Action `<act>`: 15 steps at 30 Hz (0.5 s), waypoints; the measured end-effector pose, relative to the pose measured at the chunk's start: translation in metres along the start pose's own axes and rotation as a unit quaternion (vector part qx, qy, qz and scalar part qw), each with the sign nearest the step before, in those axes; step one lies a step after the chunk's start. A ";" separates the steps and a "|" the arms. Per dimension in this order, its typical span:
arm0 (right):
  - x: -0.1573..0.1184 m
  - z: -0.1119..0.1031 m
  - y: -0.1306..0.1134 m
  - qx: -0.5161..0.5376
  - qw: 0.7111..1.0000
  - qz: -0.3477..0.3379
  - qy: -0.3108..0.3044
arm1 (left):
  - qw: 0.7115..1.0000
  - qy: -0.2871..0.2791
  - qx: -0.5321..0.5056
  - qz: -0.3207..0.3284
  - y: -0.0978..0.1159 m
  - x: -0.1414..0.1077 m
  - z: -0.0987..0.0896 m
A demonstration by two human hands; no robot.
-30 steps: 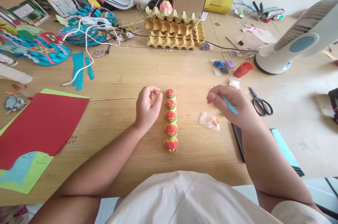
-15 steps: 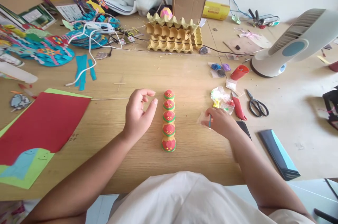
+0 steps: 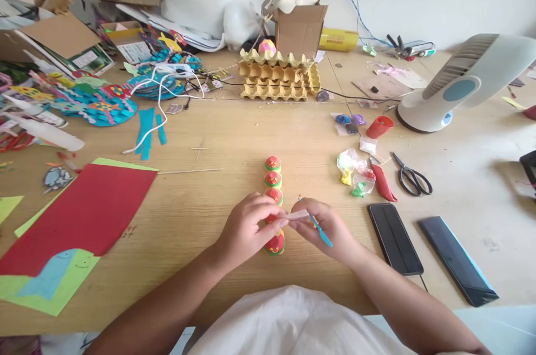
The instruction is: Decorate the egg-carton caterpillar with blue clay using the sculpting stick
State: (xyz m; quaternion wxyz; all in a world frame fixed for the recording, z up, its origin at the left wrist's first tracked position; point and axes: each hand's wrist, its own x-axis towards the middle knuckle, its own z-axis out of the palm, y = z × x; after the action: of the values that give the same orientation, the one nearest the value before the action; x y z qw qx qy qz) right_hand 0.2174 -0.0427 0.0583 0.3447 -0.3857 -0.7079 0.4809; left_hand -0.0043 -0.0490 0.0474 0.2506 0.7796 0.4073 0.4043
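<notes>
My left hand (image 3: pixel 253 225) pinches one end of a small clear plastic bag (image 3: pixel 298 215), seen as a thin pale strip. The other end is in the fingers of my right hand (image 3: pixel 329 229), which also carries a slim blue modelling tool (image 3: pixel 323 236) with a flat blade. Both hands are just above a row of joined egg-carton cups (image 3: pixel 273 178), each topped in red with a green rim and a small yellow face. My fingers partly cover the nearer cups. What the bag contains is too small to make out.
To the right lie bags of coloured clay (image 3: pixel 352 168), a red cup (image 3: pixel 380 126), black-handled scissors (image 3: pixel 412 176), a black phone (image 3: pixel 396 238) and a dark flat case (image 3: pixel 456 260). A white fan (image 3: pixel 452 84) and egg cartons (image 3: pixel 274 87) stand behind. Red paper (image 3: pixel 84 210) lies left.
My right hand has brought the plastic bag and blue tool leftward from the table's right side. My left hand, open before, has moved right and closed on the bag above the cups.
</notes>
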 end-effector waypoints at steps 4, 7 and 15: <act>-0.002 0.005 0.006 0.002 0.998 -0.067 0.011 | 0.999 0.012 0.008 0.046 0.000 -0.005 0.004; -0.003 0.002 0.008 -0.032 0.992 -0.120 0.032 | 0.996 0.022 0.026 0.078 0.001 -0.007 0.008; -0.007 0.000 0.019 -0.110 0.971 -0.207 0.036 | 0.997 0.013 0.041 0.070 -0.001 -0.009 0.010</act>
State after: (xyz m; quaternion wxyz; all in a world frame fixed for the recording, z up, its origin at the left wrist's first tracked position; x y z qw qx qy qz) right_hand 0.2249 -0.0437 0.0393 0.4173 -0.2833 -0.8083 0.3037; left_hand 0.0006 -0.0569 0.0371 0.1844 0.8102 0.3713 0.4144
